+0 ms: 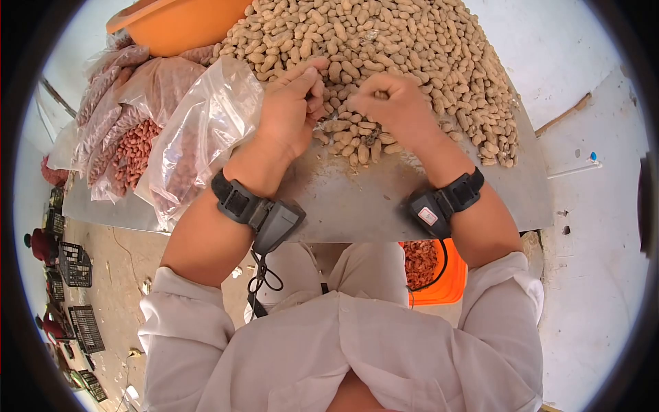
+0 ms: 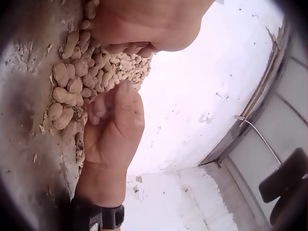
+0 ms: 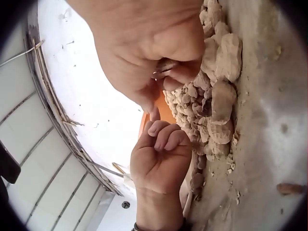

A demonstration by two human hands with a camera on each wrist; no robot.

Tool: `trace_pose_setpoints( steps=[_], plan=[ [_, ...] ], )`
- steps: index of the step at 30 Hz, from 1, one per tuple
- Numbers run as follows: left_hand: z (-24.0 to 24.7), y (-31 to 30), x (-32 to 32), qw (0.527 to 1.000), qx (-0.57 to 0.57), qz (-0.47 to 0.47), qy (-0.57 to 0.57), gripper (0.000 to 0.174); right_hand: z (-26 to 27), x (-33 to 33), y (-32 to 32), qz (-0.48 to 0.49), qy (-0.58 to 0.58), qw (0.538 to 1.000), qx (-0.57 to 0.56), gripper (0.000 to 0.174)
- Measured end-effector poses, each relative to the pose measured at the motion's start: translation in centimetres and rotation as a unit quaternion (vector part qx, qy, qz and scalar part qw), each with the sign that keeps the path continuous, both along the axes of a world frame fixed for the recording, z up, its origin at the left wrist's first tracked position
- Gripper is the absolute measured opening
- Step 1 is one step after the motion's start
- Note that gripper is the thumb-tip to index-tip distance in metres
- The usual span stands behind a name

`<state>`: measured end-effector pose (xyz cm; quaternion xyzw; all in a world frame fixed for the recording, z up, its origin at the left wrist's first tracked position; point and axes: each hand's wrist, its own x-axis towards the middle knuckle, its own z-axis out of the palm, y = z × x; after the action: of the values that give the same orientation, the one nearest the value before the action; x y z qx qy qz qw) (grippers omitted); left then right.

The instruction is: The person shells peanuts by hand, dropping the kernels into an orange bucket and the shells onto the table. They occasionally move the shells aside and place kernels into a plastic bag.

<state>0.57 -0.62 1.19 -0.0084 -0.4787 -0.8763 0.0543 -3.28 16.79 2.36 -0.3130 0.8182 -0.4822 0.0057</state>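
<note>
My left hand is raised over the near edge of a heap of unshelled peanuts, its fingers curled inward and nothing visible in its palm. Facing it a short way off is my right hand, also curled. In the right wrist view the right fingers hold a small brown thing with a shiny edge, mostly hidden; its kind I cannot tell. Below and between the hands, a small cluster of peanuts lies at the front of the heap on the grey metal table.
Left of the hands stand clear plastic bags with pink peanut kernels showing. An orange basin is behind them. Under the table's front edge sits an orange bucket with reddish bits inside. Black crates stand on the floor at far left.
</note>
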Motion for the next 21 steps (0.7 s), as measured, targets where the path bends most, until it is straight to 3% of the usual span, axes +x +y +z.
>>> trace_pose_setpoints(
  steps=[3, 6, 9, 12, 16, 18, 21],
  plan=[
    [-0.3, -0.1, -0.3, 1.0, 0.014, -0.014, 0.006, 0.024, -0.2, 0.7, -0.8, 0.028, 0.086, 0.99, 0.106, 0.019],
    [-0.6, -0.1, -0.6, 0.999, 0.035, -0.019, 0.01, 0.022, -2.4, -0.2, -1.6, 0.038, 0.306, 0.938, 0.157, 0.022],
    [-0.8, -0.3, -0.7, 0.999, 0.047, -0.019, 0.011, 0.022, -2.7, -0.7, -1.8, 0.055, 0.255, 0.944, 0.204, 0.023],
    [-1.0, -0.4, -0.8, 0.998, 0.054, -0.022, 0.013, 0.022, -2.0, -0.4, -1.5, 0.017, 0.152, 0.972, 0.178, 0.024],
    [-0.8, -0.3, -0.6, 0.998, 0.052, -0.022, -0.004, 0.021, -0.1, 0.0, -0.3, -0.007, -0.003, 0.999, -0.037, 0.017],
    [-0.7, 0.0, -0.3, 0.998, 0.054, -0.039, -0.019, 0.022, 0.5, 0.3, 0.2, -0.01, -0.093, 0.983, -0.158, 0.016],
    [-0.5, 0.5, 0.1, 0.997, 0.034, -0.072, -0.019, 0.023, -0.3, -0.5, 0.5, 0.061, -0.181, 0.935, -0.298, 0.018]
  ],
)
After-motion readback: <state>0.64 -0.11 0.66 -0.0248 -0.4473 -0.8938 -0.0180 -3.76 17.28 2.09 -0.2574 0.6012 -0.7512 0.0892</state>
